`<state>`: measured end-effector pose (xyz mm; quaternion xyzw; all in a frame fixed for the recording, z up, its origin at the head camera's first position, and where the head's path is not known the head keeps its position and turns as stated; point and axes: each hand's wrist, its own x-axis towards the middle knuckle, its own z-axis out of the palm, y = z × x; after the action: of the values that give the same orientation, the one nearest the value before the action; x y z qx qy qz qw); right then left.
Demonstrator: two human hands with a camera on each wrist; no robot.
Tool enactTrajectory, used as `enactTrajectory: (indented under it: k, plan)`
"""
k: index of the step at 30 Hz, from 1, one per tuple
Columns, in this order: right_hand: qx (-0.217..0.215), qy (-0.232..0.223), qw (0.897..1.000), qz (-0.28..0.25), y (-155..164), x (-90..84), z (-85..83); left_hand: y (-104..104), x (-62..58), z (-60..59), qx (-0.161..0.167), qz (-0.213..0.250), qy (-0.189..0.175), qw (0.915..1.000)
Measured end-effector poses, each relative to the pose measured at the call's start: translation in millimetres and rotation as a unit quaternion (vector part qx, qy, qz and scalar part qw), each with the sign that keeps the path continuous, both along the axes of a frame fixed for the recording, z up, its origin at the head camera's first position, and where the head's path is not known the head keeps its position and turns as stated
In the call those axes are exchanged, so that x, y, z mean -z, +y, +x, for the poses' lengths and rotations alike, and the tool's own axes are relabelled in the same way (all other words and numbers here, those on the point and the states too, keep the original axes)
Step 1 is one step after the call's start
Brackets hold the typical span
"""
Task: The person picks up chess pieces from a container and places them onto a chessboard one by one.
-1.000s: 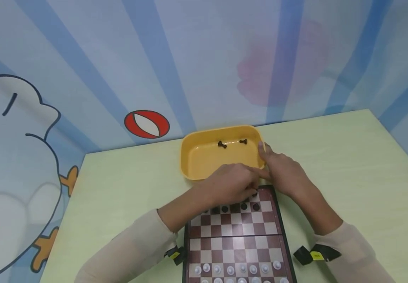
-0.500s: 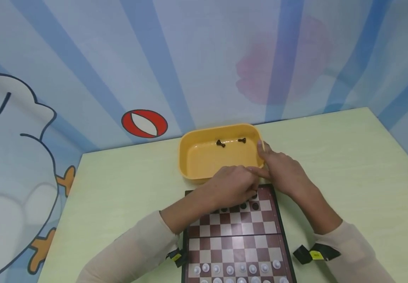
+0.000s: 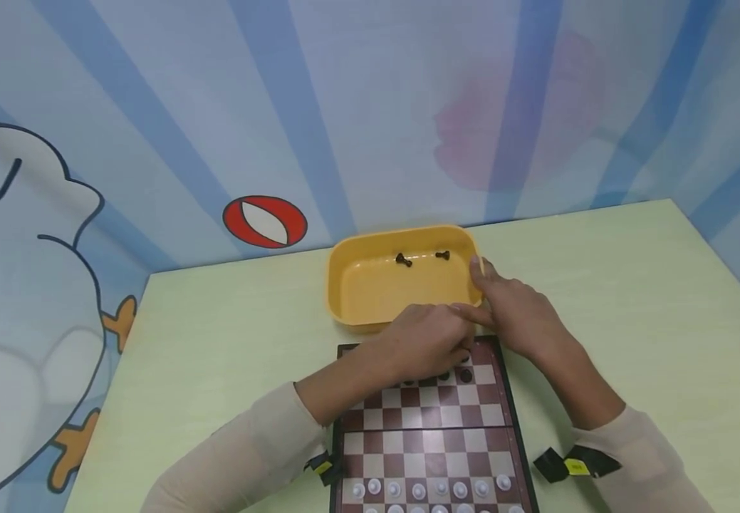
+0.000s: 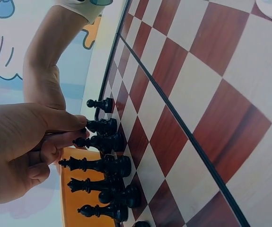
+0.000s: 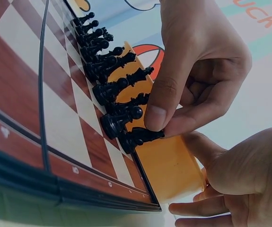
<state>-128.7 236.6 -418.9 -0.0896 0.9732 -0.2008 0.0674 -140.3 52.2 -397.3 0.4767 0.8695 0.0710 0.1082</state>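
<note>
In the head view my left hand (image 3: 424,342) reaches across the far end of a chessboard (image 3: 432,417). The left wrist view shows its thumb and finger pinching a black chess piece (image 4: 103,126) at the top, beside a row of standing black pieces. That piece's base is at the board; the fingers partly hide its top. My right hand (image 3: 526,313) holds the right side of a yellow bin (image 3: 370,296), thumb inside the rim. One of its fingers points left, close to the left hand. In the right wrist view some of its fingers (image 5: 195,208) are straight.
Two black chess pieces (image 3: 403,261) lie inside the bin. White chess pieces (image 3: 418,490) stand in rows at the near end of the board. The pale green table (image 3: 235,313) meets a patterned wall (image 3: 382,114) behind the bin.
My left hand has shifted slightly nearer, covering more of the black pieces. The right hand stays on the bin. The view itself moves a little.
</note>
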Motion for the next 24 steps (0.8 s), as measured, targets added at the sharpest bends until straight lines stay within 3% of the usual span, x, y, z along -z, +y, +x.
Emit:
enactTrajectory:
  k: [15,24]
  plan:
    - [-0.001,0.015,1.000,0.004,-2,-0.9,3.0,-3,-6.1,1.3,-0.001,0.003,0.003,1.0000]
    - [-0.001,0.015,1.000,-0.003,-1,-1.6,2.4,-13,-24.7,-15.4,-0.029,0.046,0.004,0.9985]
